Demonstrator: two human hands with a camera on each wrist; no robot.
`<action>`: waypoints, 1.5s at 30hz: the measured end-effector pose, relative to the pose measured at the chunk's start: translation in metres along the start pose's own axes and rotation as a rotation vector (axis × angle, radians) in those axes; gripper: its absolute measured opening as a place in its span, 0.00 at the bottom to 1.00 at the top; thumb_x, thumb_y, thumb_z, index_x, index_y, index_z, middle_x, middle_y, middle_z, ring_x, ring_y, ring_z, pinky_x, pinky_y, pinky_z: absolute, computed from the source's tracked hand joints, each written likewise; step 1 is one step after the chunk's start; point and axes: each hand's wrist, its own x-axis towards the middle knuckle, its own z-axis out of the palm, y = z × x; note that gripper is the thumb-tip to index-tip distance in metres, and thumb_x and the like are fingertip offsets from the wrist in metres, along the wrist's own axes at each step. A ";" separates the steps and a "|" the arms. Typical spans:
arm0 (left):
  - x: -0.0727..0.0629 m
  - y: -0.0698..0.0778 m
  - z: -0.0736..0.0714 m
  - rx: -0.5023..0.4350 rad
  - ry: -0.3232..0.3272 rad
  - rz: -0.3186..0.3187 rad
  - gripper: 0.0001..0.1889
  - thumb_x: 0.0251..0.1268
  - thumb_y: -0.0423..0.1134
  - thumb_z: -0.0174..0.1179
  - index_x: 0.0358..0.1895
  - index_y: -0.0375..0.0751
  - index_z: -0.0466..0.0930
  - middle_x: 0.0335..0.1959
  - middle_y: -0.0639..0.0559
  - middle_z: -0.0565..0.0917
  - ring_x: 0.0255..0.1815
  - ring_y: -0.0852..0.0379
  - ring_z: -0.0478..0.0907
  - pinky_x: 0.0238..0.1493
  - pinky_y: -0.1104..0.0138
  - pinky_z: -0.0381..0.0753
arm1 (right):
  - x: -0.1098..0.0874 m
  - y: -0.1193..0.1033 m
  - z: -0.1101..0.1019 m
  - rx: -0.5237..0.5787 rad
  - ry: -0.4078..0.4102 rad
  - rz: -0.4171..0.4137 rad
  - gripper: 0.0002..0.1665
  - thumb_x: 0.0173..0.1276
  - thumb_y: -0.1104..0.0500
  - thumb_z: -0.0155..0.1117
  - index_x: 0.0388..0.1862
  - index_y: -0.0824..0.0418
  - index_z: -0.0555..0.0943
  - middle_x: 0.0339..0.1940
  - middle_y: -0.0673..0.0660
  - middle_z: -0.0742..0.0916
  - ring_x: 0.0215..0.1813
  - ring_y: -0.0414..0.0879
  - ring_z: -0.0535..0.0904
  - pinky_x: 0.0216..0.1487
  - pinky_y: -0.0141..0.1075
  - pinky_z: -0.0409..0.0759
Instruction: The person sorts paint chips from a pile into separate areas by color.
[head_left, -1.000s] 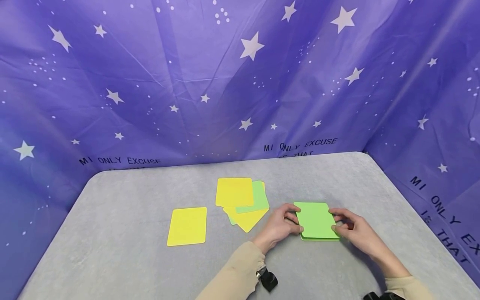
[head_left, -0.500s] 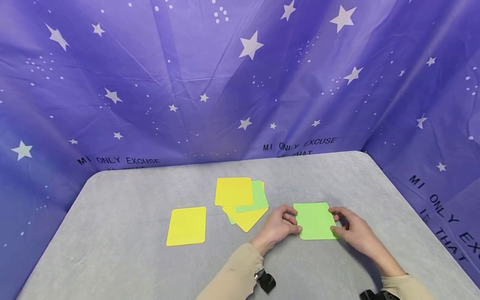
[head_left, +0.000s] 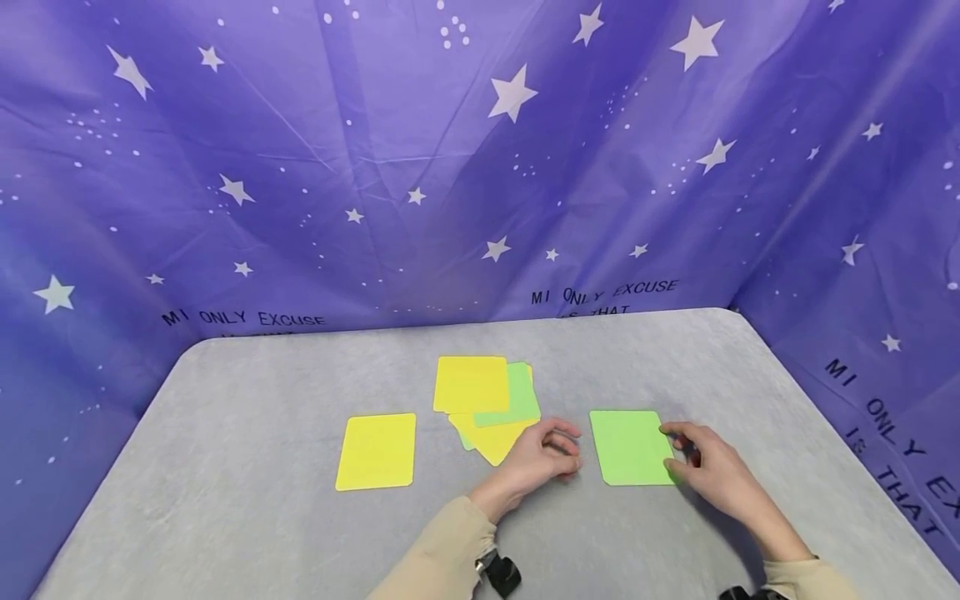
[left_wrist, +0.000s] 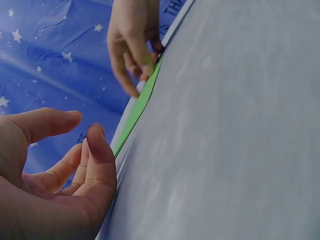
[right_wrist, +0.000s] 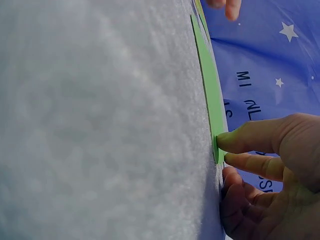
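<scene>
In the head view, a green square card [head_left: 632,448] lies on the grey table at the right. The left wrist view shows its thin edge as a green stack [left_wrist: 137,116] with a line between layers. My right hand [head_left: 708,467] is at the card's right side, thumb and index fingertips touching that edge. The right wrist view shows the thumb [right_wrist: 250,137] on the card's corner area. My left hand [head_left: 536,458] is apart from the card, between it and the pile, its fingers loosely bent around nothing.
Beyond my left hand lies a loose, overlapping pile of yellow cards [head_left: 471,384] and green cards [head_left: 522,392]. A single yellow card [head_left: 377,452] lies to the left. A purple star-printed curtain [head_left: 420,150] hangs behind the table [head_left: 225,533].
Both hands held the green cards at their sides, and the lower card's offset edge was squared under the top one. My left hand has since let go and moved left; the right stays.
</scene>
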 end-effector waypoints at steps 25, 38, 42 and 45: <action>-0.021 0.008 -0.071 0.062 0.155 0.051 0.20 0.55 0.24 0.60 0.53 0.25 0.72 0.35 0.45 0.79 0.29 0.56 0.79 0.33 0.64 0.82 | 0.027 -0.047 0.016 0.256 0.088 -0.003 0.20 0.62 0.67 0.66 0.53 0.69 0.78 0.37 0.58 0.80 0.29 0.41 0.73 0.29 0.32 0.73; -0.034 0.020 -0.107 0.084 0.286 0.045 0.22 0.58 0.25 0.60 0.57 0.27 0.70 0.43 0.38 0.79 0.36 0.49 0.81 0.39 0.59 0.82 | 0.045 -0.064 0.032 0.373 0.034 -0.016 0.20 0.63 0.69 0.65 0.54 0.71 0.77 0.39 0.60 0.83 0.34 0.46 0.80 0.30 0.32 0.77; -0.039 0.022 -0.113 0.111 0.335 0.049 0.22 0.60 0.27 0.60 0.58 0.28 0.70 0.44 0.39 0.79 0.38 0.47 0.81 0.41 0.58 0.82 | 0.046 -0.072 0.038 0.406 0.016 -0.032 0.19 0.64 0.69 0.64 0.54 0.71 0.77 0.39 0.59 0.84 0.36 0.47 0.81 0.34 0.32 0.77; -0.042 0.020 -0.118 0.109 0.374 0.070 0.22 0.60 0.28 0.61 0.58 0.27 0.70 0.46 0.37 0.78 0.40 0.47 0.79 0.42 0.57 0.81 | 0.049 -0.077 0.044 0.417 0.002 -0.032 0.19 0.64 0.69 0.63 0.54 0.72 0.77 0.40 0.60 0.84 0.37 0.47 0.81 0.35 0.32 0.77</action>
